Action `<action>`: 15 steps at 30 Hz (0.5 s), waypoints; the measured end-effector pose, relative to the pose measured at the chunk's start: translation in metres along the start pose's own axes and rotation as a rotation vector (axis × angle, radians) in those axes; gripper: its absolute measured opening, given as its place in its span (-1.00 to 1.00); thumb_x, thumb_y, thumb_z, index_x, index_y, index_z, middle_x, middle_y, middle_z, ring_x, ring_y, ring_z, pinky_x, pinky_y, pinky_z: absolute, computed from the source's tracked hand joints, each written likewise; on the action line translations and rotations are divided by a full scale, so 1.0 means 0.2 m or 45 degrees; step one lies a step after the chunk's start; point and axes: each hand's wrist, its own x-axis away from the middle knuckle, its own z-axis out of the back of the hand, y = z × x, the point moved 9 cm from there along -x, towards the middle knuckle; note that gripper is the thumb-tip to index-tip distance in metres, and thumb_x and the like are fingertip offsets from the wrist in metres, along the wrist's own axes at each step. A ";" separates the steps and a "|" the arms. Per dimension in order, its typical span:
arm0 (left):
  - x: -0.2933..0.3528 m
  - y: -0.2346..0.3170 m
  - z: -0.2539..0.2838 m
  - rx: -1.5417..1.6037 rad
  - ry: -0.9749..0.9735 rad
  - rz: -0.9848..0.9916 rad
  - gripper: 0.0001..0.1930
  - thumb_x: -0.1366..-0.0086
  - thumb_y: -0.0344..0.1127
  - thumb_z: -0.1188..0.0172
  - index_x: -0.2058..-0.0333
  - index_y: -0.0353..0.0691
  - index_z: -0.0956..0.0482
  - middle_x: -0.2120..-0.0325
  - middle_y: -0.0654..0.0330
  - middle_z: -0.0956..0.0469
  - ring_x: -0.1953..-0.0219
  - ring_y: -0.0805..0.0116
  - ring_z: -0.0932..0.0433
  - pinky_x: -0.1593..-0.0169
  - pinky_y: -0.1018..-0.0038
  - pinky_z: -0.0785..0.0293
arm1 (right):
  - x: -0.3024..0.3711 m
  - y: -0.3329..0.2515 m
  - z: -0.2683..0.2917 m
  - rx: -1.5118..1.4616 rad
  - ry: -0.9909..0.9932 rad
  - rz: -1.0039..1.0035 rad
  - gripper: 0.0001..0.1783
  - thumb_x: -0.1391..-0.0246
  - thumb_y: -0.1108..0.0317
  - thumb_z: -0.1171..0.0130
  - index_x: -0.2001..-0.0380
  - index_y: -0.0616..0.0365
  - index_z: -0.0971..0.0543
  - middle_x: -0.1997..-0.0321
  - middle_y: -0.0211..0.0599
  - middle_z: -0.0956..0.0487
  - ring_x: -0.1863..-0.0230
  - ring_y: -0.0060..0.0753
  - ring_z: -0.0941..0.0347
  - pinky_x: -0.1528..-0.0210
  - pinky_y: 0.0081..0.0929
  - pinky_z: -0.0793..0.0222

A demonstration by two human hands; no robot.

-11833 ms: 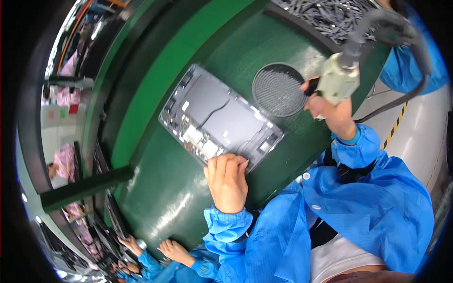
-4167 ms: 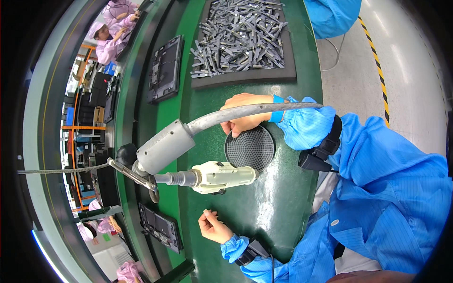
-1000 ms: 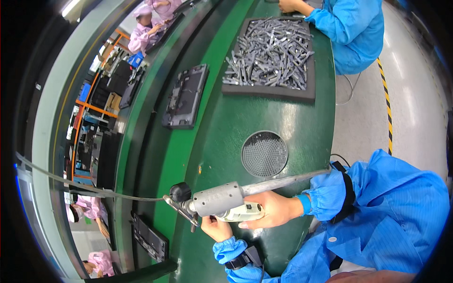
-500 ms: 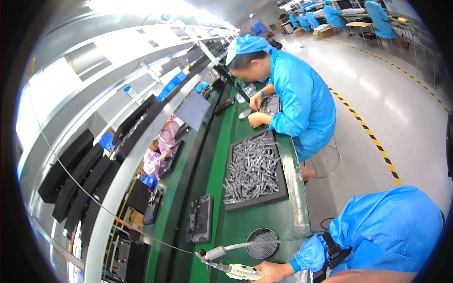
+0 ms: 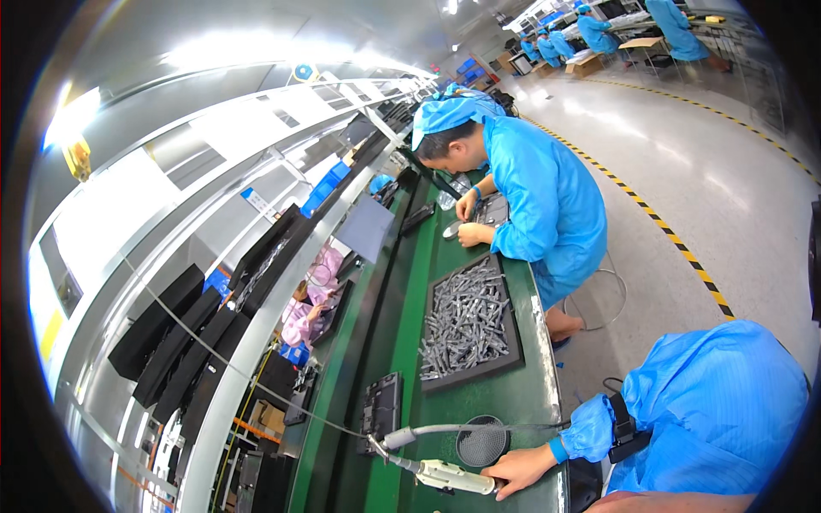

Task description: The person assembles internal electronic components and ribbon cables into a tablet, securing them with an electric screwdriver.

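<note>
My right hand [image 5: 523, 468] comes in from the lower right in a blue sleeve with a wristband. Its fingers close around the near end of a white electric screwdriver [image 5: 453, 476], which lies almost level over the green bench. A cable and a grey metal hose run off from the tool's far end. Just beyond the hand sits a round dark mesh dish [image 5: 481, 440]. Left of it, a black rectangular device housing [image 5: 380, 405] rests on the green line. My left hand is out of view.
Farther up the bench [image 5: 532, 410], a black foam tray [image 5: 513, 329] holds a heap of small grey parts. Past it a co-worker in blue [image 5: 547, 188] bends over a device. To the left run a white frame rail [image 5: 248, 385] and stacked black trays [image 5: 158, 321].
The whole view has shifted and tilted slightly. My right hand shows more fully, its fingers at the screwdriver's near end. The co-worker's hands stay at the device.
</note>
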 end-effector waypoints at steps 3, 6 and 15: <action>-0.03 0.02 -0.02 -0.062 0.063 -0.115 -0.71 -0.20 -0.21 -0.17 0.50 -0.38 -0.54 0.62 0.06 -0.56 0.58 0.29 -0.50 0.41 0.40 -0.43 | -0.01 0.02 0.08 0.087 0.134 -0.052 -0.50 0.07 0.06 -0.20 0.13 0.13 -0.38 0.38 -0.05 -0.56 0.32 0.05 -0.49 0.27 -0.12 -0.39; -0.08 0.01 -0.07 0.173 -0.017 -0.023 -0.77 -0.22 -0.30 -0.16 0.53 -0.35 -0.50 0.66 0.21 -0.50 0.58 0.51 -0.42 0.45 0.53 -0.39 | -0.01 0.02 0.17 0.151 0.170 -0.164 -0.53 0.10 0.07 -0.22 0.20 0.14 -0.41 0.46 -0.06 -0.55 0.40 0.04 -0.50 0.35 -0.11 -0.40; -0.02 -0.01 0.01 0.076 0.033 0.188 -0.75 -0.23 -0.26 -0.15 0.54 -0.33 -0.52 0.70 0.27 -0.48 0.64 0.57 -0.34 0.51 0.57 -0.28 | -0.05 -0.03 0.19 0.028 0.258 -0.084 -0.35 0.02 0.18 -0.19 -0.11 0.25 -0.29 0.50 -0.22 -0.56 0.44 -0.11 -0.51 0.36 -0.27 -0.40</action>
